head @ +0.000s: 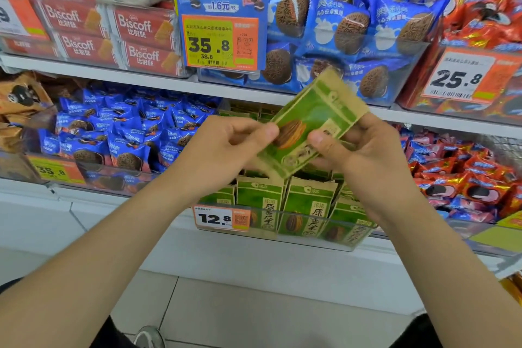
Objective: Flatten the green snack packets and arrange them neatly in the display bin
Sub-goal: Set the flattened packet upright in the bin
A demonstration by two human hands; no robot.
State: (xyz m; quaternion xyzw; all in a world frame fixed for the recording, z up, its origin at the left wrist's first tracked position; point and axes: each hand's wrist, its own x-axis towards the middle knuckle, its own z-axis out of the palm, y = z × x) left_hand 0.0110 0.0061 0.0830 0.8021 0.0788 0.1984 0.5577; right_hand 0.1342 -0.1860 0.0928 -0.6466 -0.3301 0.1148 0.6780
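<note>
**One green packet pinched in both hands above its bin**

The person stands at the shelf with a flat green-and-tan paper snack packet [312, 121], printed with a striped brown seed, lifted clear of everything else. It sits tilted, its upper end leaning to the right and its lower corner pointing down towards the clear plastic display bin [310, 240] on the lower shelf. My guess is that it is held in the air so both hands can work the pouch flat before it goes in. Inside the bin there looks to be little room to press it.

The left hand [226, 144] grips the packet's left side, with the thumb lying across the printed face beside the seed and the curled fingers tucked behind. The right hand [361, 150] does the same on the right side, thumb on the front and fingers wrapped behind. Both hands are closed onto the packet in a pinch rather than a fist. The two thumbs sit near each other across the middle, which looks suited to smoothing the contents out evenly.

Below, the other green snack packets [261, 203] stand upright in rows in the bin, some of them leaning. A white-and-orange price label reading 12.8 [221, 217] is fixed to the left of the bin's front.
</note>
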